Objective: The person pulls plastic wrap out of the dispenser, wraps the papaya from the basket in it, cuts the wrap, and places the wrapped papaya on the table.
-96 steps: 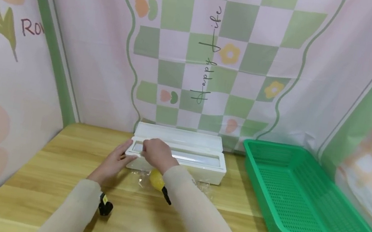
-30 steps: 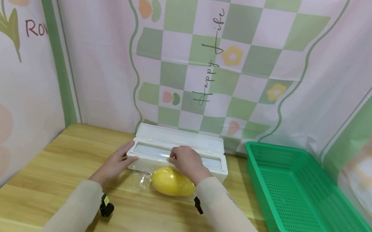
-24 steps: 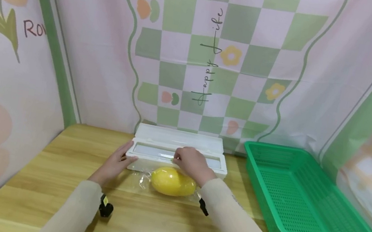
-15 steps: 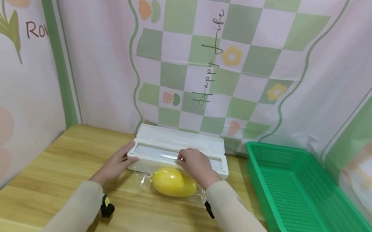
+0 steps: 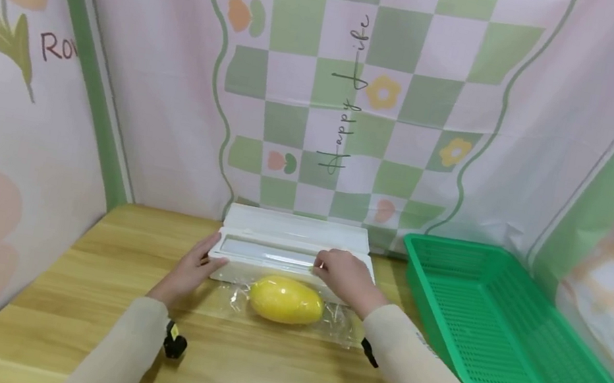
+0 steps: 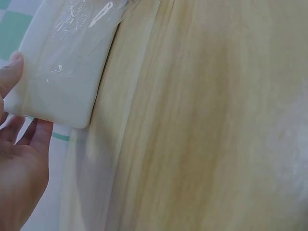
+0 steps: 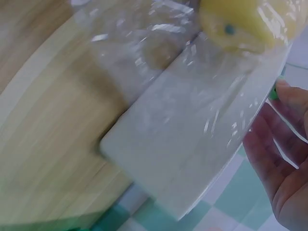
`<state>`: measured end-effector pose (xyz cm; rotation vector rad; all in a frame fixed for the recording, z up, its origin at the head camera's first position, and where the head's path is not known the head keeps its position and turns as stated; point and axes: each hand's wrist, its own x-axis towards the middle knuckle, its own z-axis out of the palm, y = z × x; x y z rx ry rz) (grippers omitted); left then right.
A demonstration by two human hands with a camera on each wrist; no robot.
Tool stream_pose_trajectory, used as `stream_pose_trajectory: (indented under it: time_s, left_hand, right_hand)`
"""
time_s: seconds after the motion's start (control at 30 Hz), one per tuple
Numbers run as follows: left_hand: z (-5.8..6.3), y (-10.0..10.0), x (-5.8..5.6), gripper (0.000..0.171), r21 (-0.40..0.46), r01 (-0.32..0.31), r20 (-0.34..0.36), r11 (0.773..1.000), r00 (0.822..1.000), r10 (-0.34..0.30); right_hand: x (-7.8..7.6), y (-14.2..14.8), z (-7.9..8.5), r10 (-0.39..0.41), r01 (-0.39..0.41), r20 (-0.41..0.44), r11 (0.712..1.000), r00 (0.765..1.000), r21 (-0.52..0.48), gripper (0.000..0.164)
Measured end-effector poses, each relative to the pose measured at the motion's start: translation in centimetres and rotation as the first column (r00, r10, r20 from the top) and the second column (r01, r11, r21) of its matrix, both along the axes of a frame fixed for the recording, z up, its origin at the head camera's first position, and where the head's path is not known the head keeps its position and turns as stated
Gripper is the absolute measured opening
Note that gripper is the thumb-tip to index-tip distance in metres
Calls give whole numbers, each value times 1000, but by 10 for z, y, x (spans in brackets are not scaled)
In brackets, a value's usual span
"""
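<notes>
A white plastic wrap dispenser (image 5: 237, 271) lies lengthwise at the back of the table, its lid (image 5: 297, 227) raised. My left hand (image 5: 190, 272) grips its left end, thumb on the front and fingers behind, as the left wrist view confirms. On the front top edge, right of the middle, my right hand (image 5: 349, 280) pinches a small green slide cutter (image 7: 274, 93), mostly hidden by the fingers. Clear plastic wrap (image 5: 341, 326) hangs over the dispenser's front and spreads onto the table. Under it, against the dispenser, lies a yellow oval fruit (image 5: 285, 301), perhaps a mango.
A green slotted plastic basket (image 5: 461, 366) stands on the right side of the wooden table (image 5: 243, 379). Patterned cloth (image 5: 443, 51) hangs behind the table and along both sides.
My right hand has slid from the dispenser's left end rightward along its edge with the slide cutter, uncovering the yellow fruit from behind the forearm. My left hand has kept its place.
</notes>
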<state>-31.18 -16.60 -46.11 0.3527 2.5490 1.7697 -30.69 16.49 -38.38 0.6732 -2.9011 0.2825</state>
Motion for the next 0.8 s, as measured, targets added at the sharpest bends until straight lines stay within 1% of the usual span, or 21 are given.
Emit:
stream_pose_trajectory:
  time_s: [0.13,0.27,0.43,0.6,0.8]
  left_hand:
    - [0,0,0,72,-11,-6,-14,1000,1000,6]
    - [0,0,0,72,-18,-3,0,1000,1000,3]
    - [-1,0,0,72,-12,-4,-7,1000,1000,3]
    - [-1,0,0,72,-5,-1,-9,1000,1000,1]
    - [-3,0,-2,72,-23,-5,-23,1000,1000,5]
  right_hand:
    - [1,7,1,21,-21,-7,1000,1000,-7,8]
    - [0,12,0,28,-28,-16,1000,999,-7,8]
    - [0,23,0,58,-59,-34,998,998,-23,7]
    - [1,34,2,59,-59,-11,998,998,-25,6]
    - [-1,42,2,63,-63,-1,998,998,-4,6]
